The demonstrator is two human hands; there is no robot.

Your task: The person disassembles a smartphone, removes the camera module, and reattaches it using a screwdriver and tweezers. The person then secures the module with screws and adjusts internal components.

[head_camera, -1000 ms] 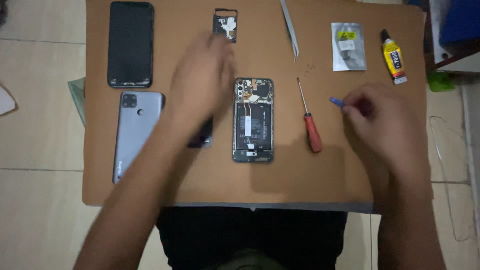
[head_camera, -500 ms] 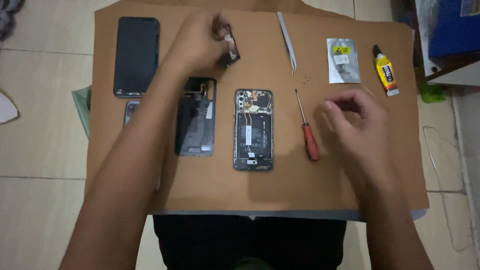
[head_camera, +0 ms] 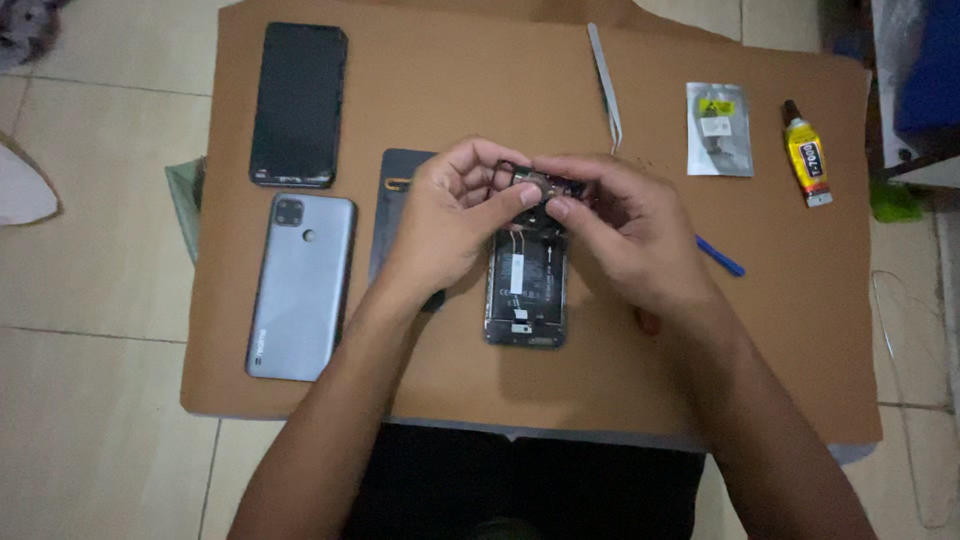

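Both hands meet over the top end of an opened black phone body (head_camera: 527, 290) lying mid-way on a brown cardboard sheet (head_camera: 450, 90). The left hand (head_camera: 450, 215) and right hand (head_camera: 620, 225) pinch a small black cover piece (head_camera: 540, 183) between thumbs and fingertips. A grey phone back (head_camera: 300, 285) lies left of the body.

Place: home floor phone-repair spot | Evidence: cardboard sheet (head_camera: 450, 90) on floor tiles (head_camera: 90, 420), opened phone (head_camera: 527, 290), tweezers (head_camera: 606, 80), glue tube (head_camera: 806, 160)
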